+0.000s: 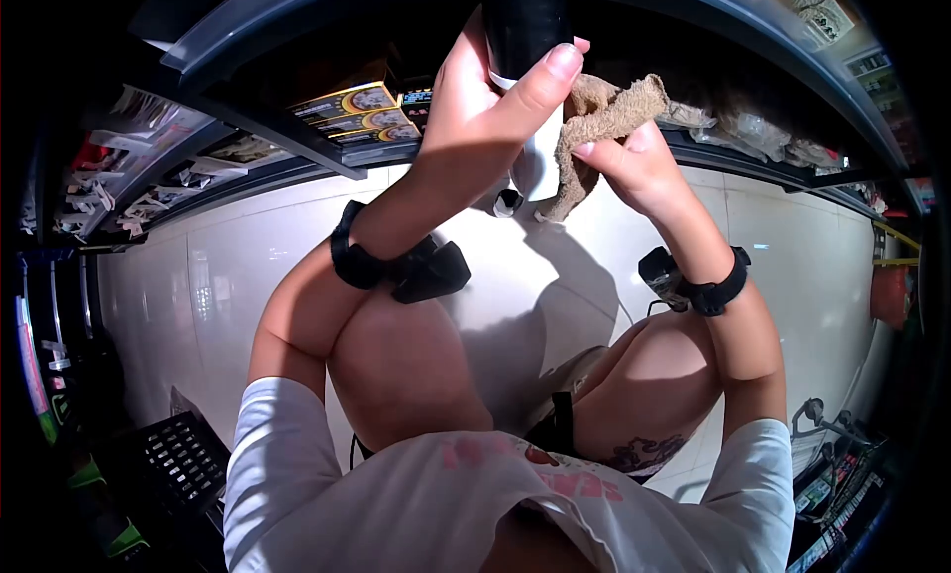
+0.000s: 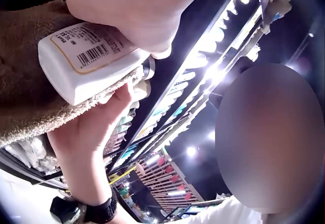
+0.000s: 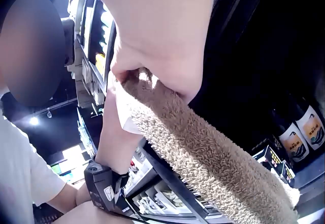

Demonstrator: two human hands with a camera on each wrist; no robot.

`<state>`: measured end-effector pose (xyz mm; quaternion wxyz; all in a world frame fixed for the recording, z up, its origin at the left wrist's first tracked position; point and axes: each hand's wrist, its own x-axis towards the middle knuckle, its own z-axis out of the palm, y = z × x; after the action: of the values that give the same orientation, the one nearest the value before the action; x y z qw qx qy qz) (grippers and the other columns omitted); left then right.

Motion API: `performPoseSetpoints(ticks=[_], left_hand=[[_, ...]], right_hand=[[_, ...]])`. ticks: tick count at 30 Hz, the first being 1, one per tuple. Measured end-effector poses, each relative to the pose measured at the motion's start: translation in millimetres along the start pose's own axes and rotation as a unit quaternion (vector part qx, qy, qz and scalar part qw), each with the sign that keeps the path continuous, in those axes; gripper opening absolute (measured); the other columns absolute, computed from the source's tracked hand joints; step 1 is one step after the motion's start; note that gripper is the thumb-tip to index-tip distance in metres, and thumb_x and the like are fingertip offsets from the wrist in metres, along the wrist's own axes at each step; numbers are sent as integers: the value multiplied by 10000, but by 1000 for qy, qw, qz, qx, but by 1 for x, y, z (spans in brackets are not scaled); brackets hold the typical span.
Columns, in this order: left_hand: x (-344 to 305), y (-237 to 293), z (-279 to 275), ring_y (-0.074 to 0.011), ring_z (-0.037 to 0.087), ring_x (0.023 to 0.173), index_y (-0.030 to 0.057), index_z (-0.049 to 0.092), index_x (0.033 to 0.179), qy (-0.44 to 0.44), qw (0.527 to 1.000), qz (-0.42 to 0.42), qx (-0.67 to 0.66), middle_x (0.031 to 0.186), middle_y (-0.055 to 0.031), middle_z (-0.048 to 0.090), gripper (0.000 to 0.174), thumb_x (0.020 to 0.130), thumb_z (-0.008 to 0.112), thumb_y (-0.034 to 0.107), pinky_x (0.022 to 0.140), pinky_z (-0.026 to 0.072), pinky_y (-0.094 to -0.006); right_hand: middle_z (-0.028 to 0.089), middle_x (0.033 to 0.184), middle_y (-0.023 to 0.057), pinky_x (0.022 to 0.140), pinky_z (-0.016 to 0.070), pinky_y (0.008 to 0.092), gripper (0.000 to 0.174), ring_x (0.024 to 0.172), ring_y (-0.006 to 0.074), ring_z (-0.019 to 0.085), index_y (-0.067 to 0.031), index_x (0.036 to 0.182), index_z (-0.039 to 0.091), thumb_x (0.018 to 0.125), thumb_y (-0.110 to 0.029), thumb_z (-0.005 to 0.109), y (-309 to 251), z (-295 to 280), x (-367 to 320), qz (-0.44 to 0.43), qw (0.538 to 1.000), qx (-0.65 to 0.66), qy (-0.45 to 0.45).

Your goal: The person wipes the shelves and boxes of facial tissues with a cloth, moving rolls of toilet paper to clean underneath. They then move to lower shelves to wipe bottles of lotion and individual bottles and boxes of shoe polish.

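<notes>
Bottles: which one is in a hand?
The white barcode-labelled bottle, gripped by the left hand against the brown cloth; the dark bottles sit apart, untouched.

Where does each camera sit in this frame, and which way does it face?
Head: worn on the head, facing down over white shirt and bare knees at the left grip round a black-and-white plastic bottle and the right grip holding a brown terry cloth.
Left wrist: below the left grip, facing up past the bottle's barcoded base to lit shop shelves; the right forearm shows.
Right wrist: below the right grip, facing along the cloth toward the left forearm and dark shelved bottles.
Shared: all views show the cloth.
</notes>
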<state>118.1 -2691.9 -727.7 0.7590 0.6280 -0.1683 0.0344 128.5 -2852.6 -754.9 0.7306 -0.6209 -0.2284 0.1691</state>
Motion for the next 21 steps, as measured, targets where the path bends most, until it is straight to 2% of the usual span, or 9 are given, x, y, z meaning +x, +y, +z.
performPoseSetpoints(ticks=[3,7,9,12,14,16,18,20,21], left_hand=[[0,2,-6,-145,587,745,-43,407,1094,-48,998,-20,-24,959,-128,548,271,851,447,69,643,485,-247],[-1,8,2,-157,591,793,-49,417,1088,-25,998,-12,-64,966,-139,543,275,849,450,83,673,492,-249],[4,-10,-6,-229,566,970,-66,449,1082,-43,992,116,27,1054,-187,547,463,865,501,339,834,472,-340],[3,-9,-5,-225,561,973,-83,453,1091,-43,997,67,20,1078,-193,540,551,827,526,395,835,462,-329],[2,-9,-7,-227,563,973,-80,461,1084,-54,996,62,18,1082,-193,538,504,856,491,369,851,457,-329],[5,-12,-8,-172,585,870,-53,411,1097,-45,992,31,-116,973,-148,542,285,845,439,78,730,496,-259],[6,-7,-7,-179,569,916,-32,397,1103,-44,987,-19,-156,990,-140,543,290,845,478,70,787,486,-275],[5,-9,-9,-230,549,1003,-75,473,1074,-58,993,-30,-98,1085,-193,536,467,876,465,347,877,443,-331],[4,-8,-6,-231,524,1048,-66,495,1049,-53,995,-27,-84,1106,-196,526,427,902,416,327,895,432,-329]], right_hand=[[593,816,14,680,449,243,252,750,83,542,-11,928,574,729,-155,629,-7,6,-1,-71,994,-83,19],[590,718,3,614,451,241,154,664,75,545,-29,845,597,723,-122,602,-17,10,0,-98,986,-136,3],[595,732,5,620,453,241,159,676,75,550,-25,859,597,731,-119,596,-16,11,-1,-87,986,-139,29],[615,786,14,655,460,241,182,731,84,570,-21,922,601,767,-112,574,-9,10,-1,-70,984,-142,75],[625,840,28,706,462,246,199,793,94,580,-24,970,599,794,-106,557,-8,10,0,-92,975,-175,99],[622,893,40,753,456,252,206,849,104,575,-23,1003,588,816,-85,528,-2,10,-1,-92,976,-171,102],[615,939,52,777,450,256,223,882,111,567,-22,1031,576,822,-70,513,0,10,-1,-63,979,-139,135],[610,970,58,778,448,259,235,896,116,563,-10,1046,568,828,-69,503,-7,11,-1,-17,983,-129,133],[610,972,59,769,450,256,234,892,114,564,-2,1042,568,827,-73,509,-10,8,0,-24,986,-124,111]])
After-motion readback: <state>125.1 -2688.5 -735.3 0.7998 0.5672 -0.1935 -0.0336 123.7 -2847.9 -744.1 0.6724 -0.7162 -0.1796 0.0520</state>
